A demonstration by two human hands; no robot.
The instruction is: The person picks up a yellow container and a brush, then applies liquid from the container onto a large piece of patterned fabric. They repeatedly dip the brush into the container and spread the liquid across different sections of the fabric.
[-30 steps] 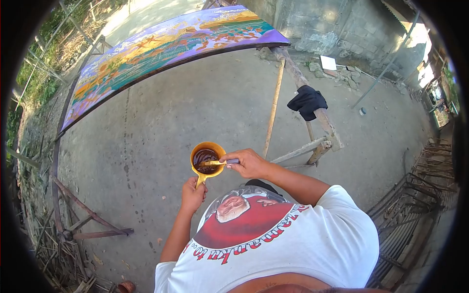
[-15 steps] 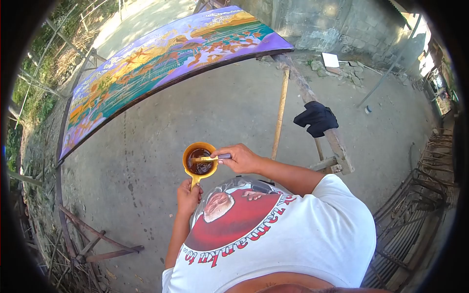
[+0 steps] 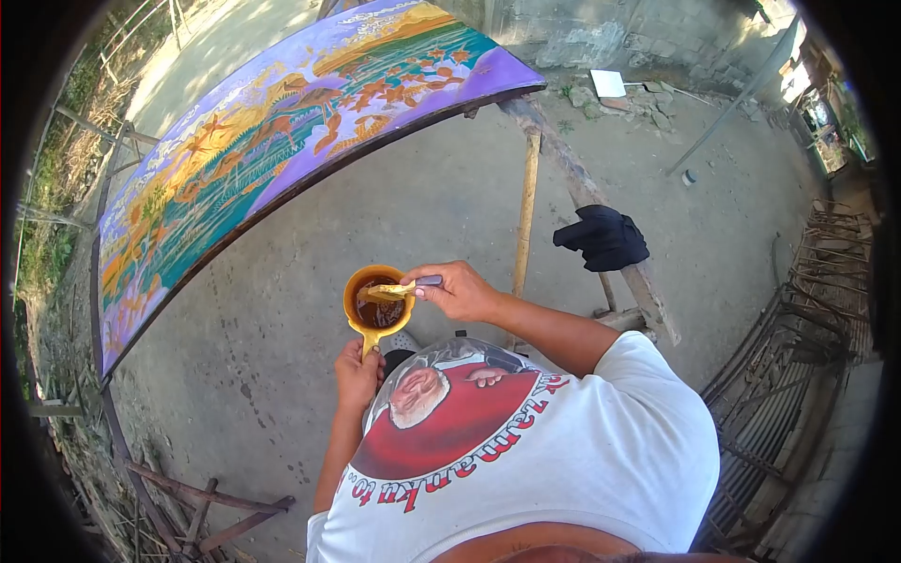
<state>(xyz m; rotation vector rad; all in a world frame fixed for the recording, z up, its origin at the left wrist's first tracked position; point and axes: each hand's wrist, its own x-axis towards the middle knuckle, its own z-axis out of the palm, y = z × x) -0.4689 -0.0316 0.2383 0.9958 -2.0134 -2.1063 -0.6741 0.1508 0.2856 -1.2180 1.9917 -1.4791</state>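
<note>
My left hand [image 3: 358, 375] is closed round the handle of a yellow dipper [image 3: 372, 335], held upright in front of my shirt. Dark brown liquid [image 3: 377, 311] fills part of the dipper. In my right hand [image 3: 460, 292] is a paintbrush [image 3: 427, 281] with a dark grip and a yellowish, coated front part. Its bristle end lies over the dipper's opening, at the liquid, and its middle crosses the rim. Beyond the dipper, a long cloth [image 3: 282, 141] painted in purple, orange, yellow and teal is stretched on a wooden frame.
A wooden beam [image 3: 572, 174] on posts supports the cloth's right end, with a black garment [image 3: 603, 238] draped over it. Bamboo poles and sticks [image 3: 798, 366] are piled at the right. Crossed wooden supports [image 3: 211, 516] stand at lower left. A white board [image 3: 607, 83] lies near the back wall.
My view has shifted, so the painted cloth sits further left. The dipper has come slightly up and left, and the brush's coated front part shows more above the rim.
</note>
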